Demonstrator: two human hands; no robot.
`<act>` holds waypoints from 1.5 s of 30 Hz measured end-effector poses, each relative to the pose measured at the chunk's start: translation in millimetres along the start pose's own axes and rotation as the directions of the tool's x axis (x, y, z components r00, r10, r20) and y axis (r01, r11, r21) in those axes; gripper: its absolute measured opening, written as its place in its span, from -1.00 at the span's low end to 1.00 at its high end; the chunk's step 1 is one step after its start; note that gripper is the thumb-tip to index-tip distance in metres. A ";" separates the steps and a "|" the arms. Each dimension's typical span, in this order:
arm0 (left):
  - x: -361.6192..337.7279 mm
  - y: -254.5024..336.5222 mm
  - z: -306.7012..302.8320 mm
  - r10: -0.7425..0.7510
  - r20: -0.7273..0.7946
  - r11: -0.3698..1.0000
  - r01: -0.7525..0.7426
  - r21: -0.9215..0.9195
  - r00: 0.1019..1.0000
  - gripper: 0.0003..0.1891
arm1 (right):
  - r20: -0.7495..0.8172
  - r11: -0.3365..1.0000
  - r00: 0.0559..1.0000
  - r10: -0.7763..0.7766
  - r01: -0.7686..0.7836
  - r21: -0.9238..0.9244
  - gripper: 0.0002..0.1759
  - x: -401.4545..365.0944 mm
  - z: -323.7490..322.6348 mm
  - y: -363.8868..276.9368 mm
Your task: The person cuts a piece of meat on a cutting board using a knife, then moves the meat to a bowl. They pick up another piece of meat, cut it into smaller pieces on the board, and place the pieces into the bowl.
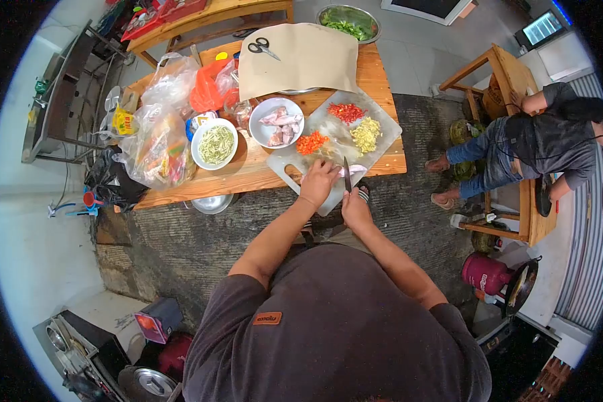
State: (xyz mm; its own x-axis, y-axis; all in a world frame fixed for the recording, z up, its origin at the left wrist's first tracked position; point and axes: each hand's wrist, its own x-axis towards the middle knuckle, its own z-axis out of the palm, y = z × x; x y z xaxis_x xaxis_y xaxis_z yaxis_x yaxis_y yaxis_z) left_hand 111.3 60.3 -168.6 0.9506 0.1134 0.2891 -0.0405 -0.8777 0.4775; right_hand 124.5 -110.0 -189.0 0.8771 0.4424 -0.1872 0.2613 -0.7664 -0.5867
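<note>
My right hand (pixel 355 206) wrapped the knife (pixel 347 175), blade down at the cutting board's (pixel 278 161) near edge beside pale slices (pixel 357 170). My left hand (pixel 318 181) pressed bent-fingered alongside as guide; whether it gripped anything was unclear.

Nothing can be read for certain. A small brown patch (pixel 266 318) on the dark shirt (pixel 355 342) carries lettering too small to make out. The pink gas cylinder (pixel 484 273), near right, bears blurred white marks. A yellow packet (pixel 122 123) at the worktop's (pixel 248 173) left end shows unreadable print.
</note>
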 end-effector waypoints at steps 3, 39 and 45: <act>-0.7 0.1 0.4 -0.003 0.003 1.000 0.003 0.000 1.000 -0.70 | 0.022 1.000 1.000 0.009 -0.009 -0.028 -0.64 5.2 -10.3 -10.1; 1.4 0.9 0.6 -0.010 -0.009 1.000 0.010 0.003 1.000 -0.70 | 0.037 0.973 0.991 0.132 -0.137 0.185 -0.74 -16.9 -23.5 -23.6; 1.3 -0.5 0.5 0.002 0.003 1.000 -0.002 -0.012 1.000 -0.70 | 0.086 0.992 0.993 0.076 -0.084 0.090 -0.66 -5.0 -22.7 -24.5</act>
State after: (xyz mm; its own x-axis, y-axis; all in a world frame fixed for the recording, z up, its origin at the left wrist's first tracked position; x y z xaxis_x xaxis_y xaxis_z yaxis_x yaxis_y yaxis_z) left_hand 112.6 60.7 -168.9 0.9515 0.1100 0.2874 -0.0461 -0.8725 0.4865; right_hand 122.9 -104.0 -155.8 0.8563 0.4212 -0.2989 0.1495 -0.7561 -0.6371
